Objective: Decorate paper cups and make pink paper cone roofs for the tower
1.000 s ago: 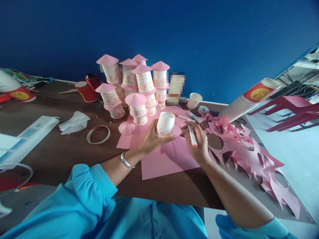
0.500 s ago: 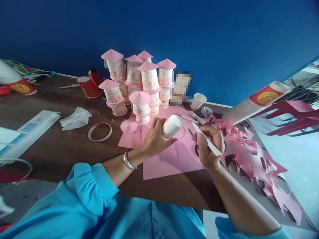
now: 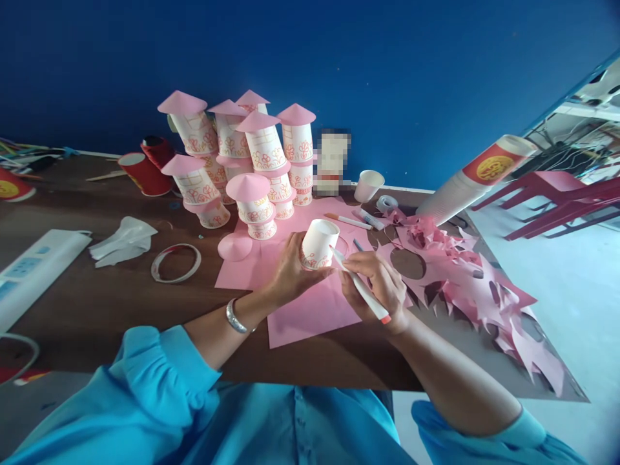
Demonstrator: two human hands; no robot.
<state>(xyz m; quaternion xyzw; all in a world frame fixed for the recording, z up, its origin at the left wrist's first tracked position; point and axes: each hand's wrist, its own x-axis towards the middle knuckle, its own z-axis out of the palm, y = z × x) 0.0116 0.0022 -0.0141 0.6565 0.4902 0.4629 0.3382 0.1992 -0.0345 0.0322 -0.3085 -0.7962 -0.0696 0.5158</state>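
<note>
My left hand [image 3: 289, 271] grips a white paper cup [image 3: 321, 236] from its left side. Red flower drawings run around the cup's lower part. Between the fingers of my right hand [image 3: 375, 284] is a white marker [image 3: 362, 289] with an orange-red end, its tip at the cup's right side. Whether the tip touches the cup I cannot tell. Beneath both hands lies a sheet of pink paper [image 3: 310, 316]. Behind them stand several cup towers [image 3: 264, 152] with pink cone roofs and red drawings. A loose pink cone [image 3: 235, 247] rests left of the cup.
Pink paper scraps [image 3: 465, 284] are heaped at right, below a slanted stack of cups [image 3: 460, 184]. Another marker [image 3: 349, 221] and a single cup [image 3: 369, 186] lie beyond my hands. At left are a tape ring [image 3: 175, 263], crumpled tissue [image 3: 124, 242] and a power strip [image 3: 39, 274].
My right hand has moved left, bringing the marker's tip up to the cup. The cup is turned more upright in my left hand. The camera view has shifted slightly right.
</note>
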